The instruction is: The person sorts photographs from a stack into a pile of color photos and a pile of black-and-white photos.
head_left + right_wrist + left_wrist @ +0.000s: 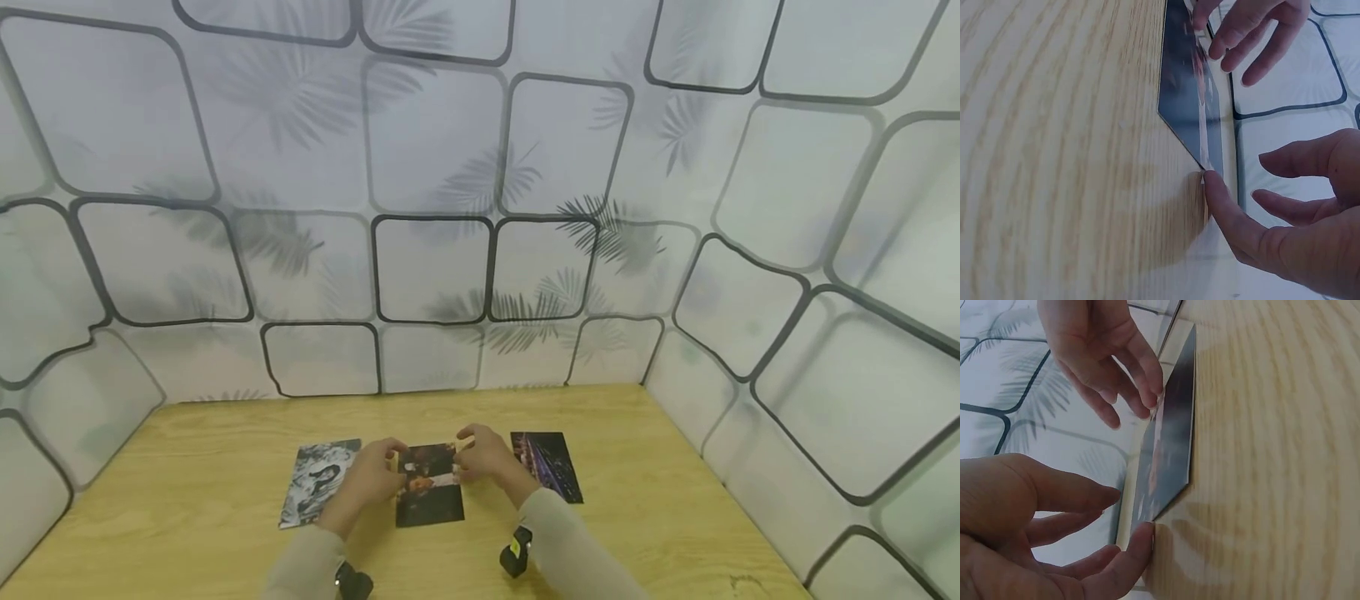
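A dark photo print (430, 505) lies flat on the wooden table between my two hands. My left hand (370, 477) is at its left edge, a fingertip touching the edge in the left wrist view, where the print (1175, 419) shows at a low angle. On the opposite side my right hand (486, 457) has a fingertip at the right edge, seen against the print (1182, 81) in the right wrist view. Both hands have their fingers spread and loosely bent, with nothing gripped between finger and thumb.
Left of the middle print lies a black-and-white photo (318, 479), partly behind my left hand. A dark photo with purple streaks (551, 467) lies to the right. The wooden table (645, 517) meets patterned fabric walls (435, 275) at the back and sides.
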### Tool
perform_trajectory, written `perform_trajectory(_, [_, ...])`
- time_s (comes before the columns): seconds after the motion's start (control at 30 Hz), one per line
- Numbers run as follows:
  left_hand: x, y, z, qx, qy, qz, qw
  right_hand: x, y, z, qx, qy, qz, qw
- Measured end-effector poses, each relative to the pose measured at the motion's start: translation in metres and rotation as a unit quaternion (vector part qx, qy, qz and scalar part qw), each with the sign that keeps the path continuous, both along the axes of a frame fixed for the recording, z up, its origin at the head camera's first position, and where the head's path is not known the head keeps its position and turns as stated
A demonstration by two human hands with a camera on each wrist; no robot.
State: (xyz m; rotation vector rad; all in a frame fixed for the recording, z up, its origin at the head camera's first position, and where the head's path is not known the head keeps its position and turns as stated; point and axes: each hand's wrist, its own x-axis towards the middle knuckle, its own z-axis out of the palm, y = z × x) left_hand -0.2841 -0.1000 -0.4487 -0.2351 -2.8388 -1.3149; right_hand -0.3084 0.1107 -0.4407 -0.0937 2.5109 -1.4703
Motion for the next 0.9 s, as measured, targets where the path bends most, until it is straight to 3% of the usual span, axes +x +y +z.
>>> perform_trajectory(0.2, [0.0,-0.001,-0.0032,-0.001,0.007,0.011,0.9999,-0.0004,-0.0002,-0.0037,-0.019,0.001,-0.003,1.0])
perform_trajectory(0.47, [-0.0008,-0.0004,-0.0061,0.037,-0.028,0.024,0.9986,-0.0018,0.0006,-0.0095,-0.025,0.017,0.005,1.0])
perform_trajectory(0.9, [-0.0011,-0.0001,-0.0077,0.049,-0.048,0.031,0.9972,-0.0004,0.0054,-0.0099,0.02,0.041,0.006,0.999])
